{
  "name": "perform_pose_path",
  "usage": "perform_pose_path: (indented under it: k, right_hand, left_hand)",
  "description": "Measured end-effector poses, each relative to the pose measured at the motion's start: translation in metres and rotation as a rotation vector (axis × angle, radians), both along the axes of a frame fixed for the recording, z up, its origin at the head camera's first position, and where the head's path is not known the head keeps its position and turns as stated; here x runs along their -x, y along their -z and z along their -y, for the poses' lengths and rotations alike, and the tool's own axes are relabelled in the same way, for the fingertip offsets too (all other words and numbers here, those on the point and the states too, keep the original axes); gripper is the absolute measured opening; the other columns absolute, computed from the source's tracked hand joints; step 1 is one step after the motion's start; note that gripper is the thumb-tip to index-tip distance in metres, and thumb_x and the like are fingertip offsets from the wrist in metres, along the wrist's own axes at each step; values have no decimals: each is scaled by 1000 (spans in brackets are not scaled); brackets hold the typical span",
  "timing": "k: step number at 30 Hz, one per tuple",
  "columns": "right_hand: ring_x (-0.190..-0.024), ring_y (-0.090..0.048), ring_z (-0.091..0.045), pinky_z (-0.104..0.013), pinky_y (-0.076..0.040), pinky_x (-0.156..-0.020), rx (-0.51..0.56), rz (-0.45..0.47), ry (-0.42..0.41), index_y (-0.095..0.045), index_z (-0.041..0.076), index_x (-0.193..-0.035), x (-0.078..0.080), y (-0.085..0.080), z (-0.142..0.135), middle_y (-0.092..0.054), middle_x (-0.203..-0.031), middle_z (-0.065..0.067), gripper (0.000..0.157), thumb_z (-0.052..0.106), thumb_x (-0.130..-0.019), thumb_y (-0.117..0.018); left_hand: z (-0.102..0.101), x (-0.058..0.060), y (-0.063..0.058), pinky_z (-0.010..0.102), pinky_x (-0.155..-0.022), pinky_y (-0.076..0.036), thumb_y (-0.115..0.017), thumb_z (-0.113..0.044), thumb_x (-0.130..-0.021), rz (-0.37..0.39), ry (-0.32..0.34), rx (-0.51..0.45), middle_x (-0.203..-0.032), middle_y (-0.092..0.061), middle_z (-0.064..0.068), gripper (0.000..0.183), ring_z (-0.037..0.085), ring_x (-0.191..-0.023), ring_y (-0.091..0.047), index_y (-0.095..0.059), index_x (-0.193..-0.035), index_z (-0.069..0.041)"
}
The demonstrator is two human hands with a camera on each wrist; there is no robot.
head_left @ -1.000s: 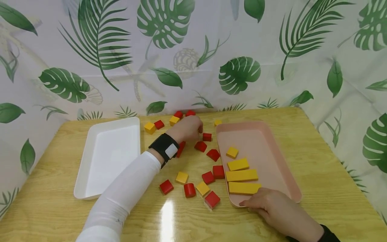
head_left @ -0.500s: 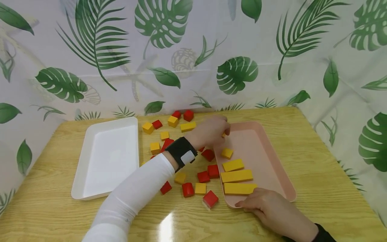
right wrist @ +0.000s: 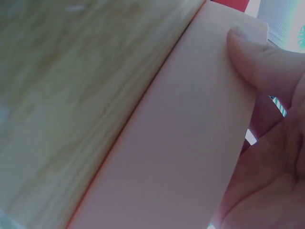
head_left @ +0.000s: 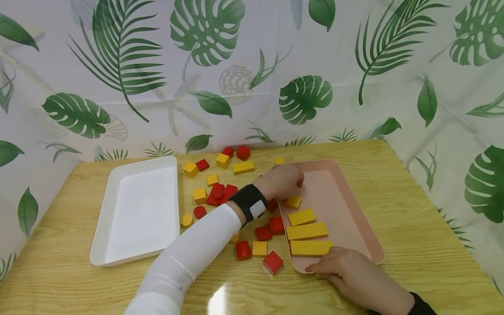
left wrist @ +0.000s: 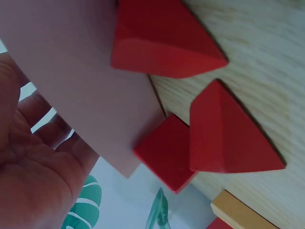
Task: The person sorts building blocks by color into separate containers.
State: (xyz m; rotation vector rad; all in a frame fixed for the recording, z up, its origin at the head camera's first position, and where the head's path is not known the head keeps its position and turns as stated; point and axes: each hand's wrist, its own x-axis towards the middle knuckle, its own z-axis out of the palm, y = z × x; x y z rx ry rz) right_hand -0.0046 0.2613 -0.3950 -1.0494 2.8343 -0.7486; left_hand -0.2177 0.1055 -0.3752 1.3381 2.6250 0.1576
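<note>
My left hand (head_left: pixel 282 180) reaches over the left edge of the pink tray (head_left: pixel 334 201), near its far end. Its fingertips curl down inside, and whether they hold a block is hidden; in the left wrist view the fingers lie behind the tray wall (left wrist: pixel 95 95). At the near edge, my right hand (head_left: pixel 354 273) pinches the rim; the right wrist view shows the thumb (right wrist: pixel 252 62) on the outer wall. Inside the tray lie a small yellow block (head_left: pixel 293 202), a medium yellow block (head_left: pixel 302 217) and two long yellow blocks (head_left: pixel 307 230), roughly lined up along the left side.
On the left stands a white tray (head_left: pixel 145 205) with nothing in it. Several red and yellow blocks lie scattered between the trays, among them a red cylinder (head_left: pixel 243 250) and a yellow bar (head_left: pixel 243 167). A leaf-patterned cloth (head_left: pixel 252 87) hangs behind the wooden table (head_left: pixel 417 218).
My left hand has moved right from among the loose blocks to the pink tray, a bit of yellow showing under its fingers half a second ago. The right hand stays on the rim.
</note>
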Motion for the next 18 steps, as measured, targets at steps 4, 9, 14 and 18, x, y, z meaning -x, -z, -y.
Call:
perform_pose_path:
  k: [4,9,14,18]
  right_hand:
    - [-86,-53,2,-26,-47,-70,-21,23,3,-67,35,-104,0,-1,1,-60,-96,22,23,20,-89,-56]
    - [-84,-53,3,-25,-47,-69,-27,18,7,-68,35,-103,1,-2,1,-60,-95,22,23,20,-88,-57]
    - [-84,-53,3,-25,-47,-69,-23,17,6,-68,35,-103,1,-1,2,-60,-95,23,24,19,-87,-59]
    - [-84,-53,3,-25,-47,-69,-19,22,9,-68,35,-102,1,-1,3,-60,-94,23,24,20,-87,-59]
  left_hand:
    - [4,1,1,18,-65,-39,-56,-24,-86,9,-7,-18,-92,-51,-4,16,11,-81,-47,-60,-100,-16]
    - [23,14,-7,19,-70,-39,-55,-26,-86,6,-54,-119,-96,-50,-3,22,12,-84,-46,-60,-105,-16]
    - [55,34,-15,24,-73,-40,-56,-32,-85,-70,-180,-108,-104,-53,-3,27,14,-90,-45,-61,-108,-18]
    - [80,47,-12,27,-73,-41,-55,-21,-82,-77,-265,-63,-107,-54,-1,29,16,-90,-46,-61,-110,-18]
